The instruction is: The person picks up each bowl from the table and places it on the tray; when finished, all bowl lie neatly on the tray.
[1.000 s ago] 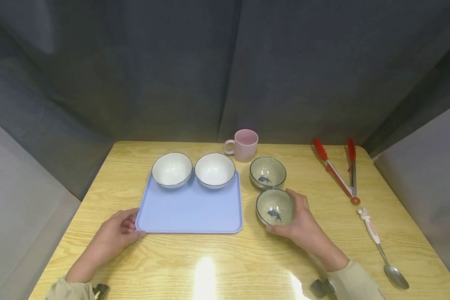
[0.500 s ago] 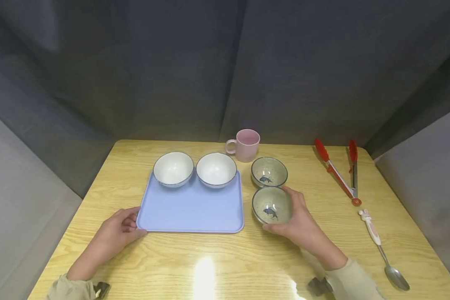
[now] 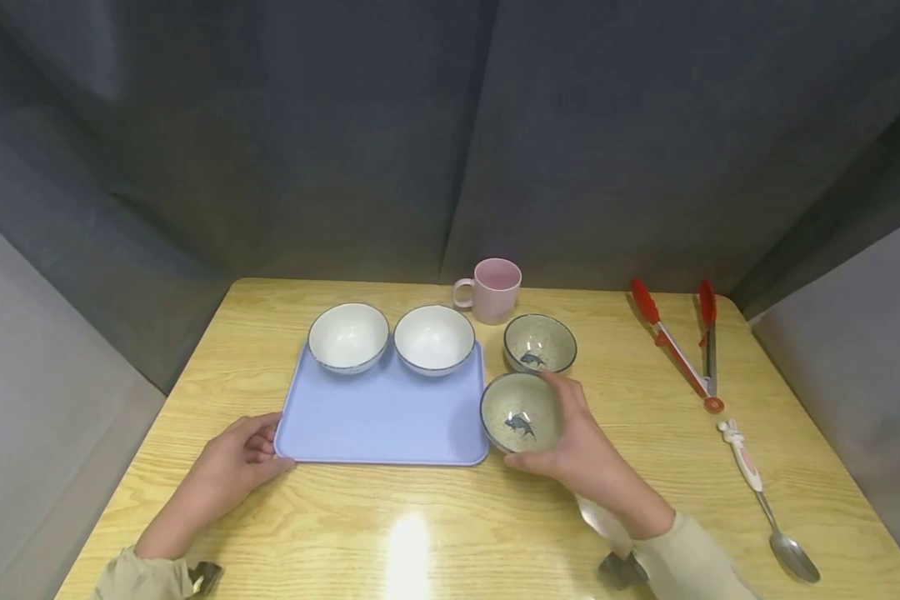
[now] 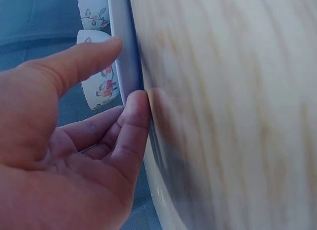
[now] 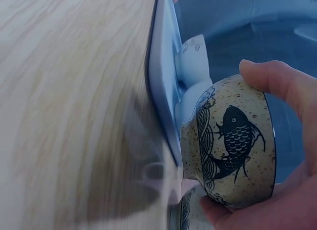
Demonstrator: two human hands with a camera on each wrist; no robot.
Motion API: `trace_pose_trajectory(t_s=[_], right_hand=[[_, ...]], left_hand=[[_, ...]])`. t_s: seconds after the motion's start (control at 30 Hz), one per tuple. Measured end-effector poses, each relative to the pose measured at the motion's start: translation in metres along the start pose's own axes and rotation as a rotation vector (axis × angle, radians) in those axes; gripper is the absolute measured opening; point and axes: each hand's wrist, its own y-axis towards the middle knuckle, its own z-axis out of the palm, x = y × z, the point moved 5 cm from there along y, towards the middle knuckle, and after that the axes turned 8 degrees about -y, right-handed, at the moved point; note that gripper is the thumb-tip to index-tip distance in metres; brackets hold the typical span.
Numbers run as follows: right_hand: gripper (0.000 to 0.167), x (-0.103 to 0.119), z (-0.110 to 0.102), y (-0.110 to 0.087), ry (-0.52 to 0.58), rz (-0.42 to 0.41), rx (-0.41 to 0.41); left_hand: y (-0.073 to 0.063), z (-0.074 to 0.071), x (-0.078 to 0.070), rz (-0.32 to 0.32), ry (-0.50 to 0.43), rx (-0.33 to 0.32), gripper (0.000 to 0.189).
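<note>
My right hand [image 3: 588,454] grips a speckled grey-green bowl [image 3: 521,412] by its right side, thumb and fingers at the rim. In the right wrist view this bowl [image 5: 237,141] shows a dark fish on its outside, and its foot is off the table. It hangs over the right edge of a blue tray [image 3: 390,425]. My left hand [image 3: 221,475] holds the tray's front left corner, thumb along the front edge. Two white bowls, a left one [image 3: 348,337] and a right one [image 3: 434,340], stand side by side at the tray's back.
A second speckled bowl [image 3: 540,343] stands on the table right of the tray, just behind the held one. A pink mug [image 3: 495,290] is at the back. Red-tipped tongs [image 3: 678,354] and a spoon with a white handle [image 3: 742,454] lie at the right.
My right hand has carried the speckled bowl leftward, from beside the tray to over its right edge. The left hand stays at the tray corner.
</note>
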Motion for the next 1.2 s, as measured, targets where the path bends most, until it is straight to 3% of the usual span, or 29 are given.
trace_pose_trajectory(t_s=[0.23,0.47,1.0,1.2], right_hand=[[0.134,0.018,0.01,0.009,0.026,-0.032,0.017],[0.132,0.038,0.023,0.019,0.044,-0.055,0.054],[0.133,0.09,0.07,0.036,0.142,-0.103,0.158],[0.131,0.11,0.08,0.04,0.153,-0.157,0.183]], left_hand=[[0.0,-0.002,0.001,-0.037,0.014,0.001,0.074],[0.001,-0.003,0.001,-0.033,0.001,0.01,0.069],[-0.001,-0.003,0.006,-0.08,-0.003,0.01,0.07],[-0.001,-0.002,0.007,-0.08,-0.009,0.01,0.07]])
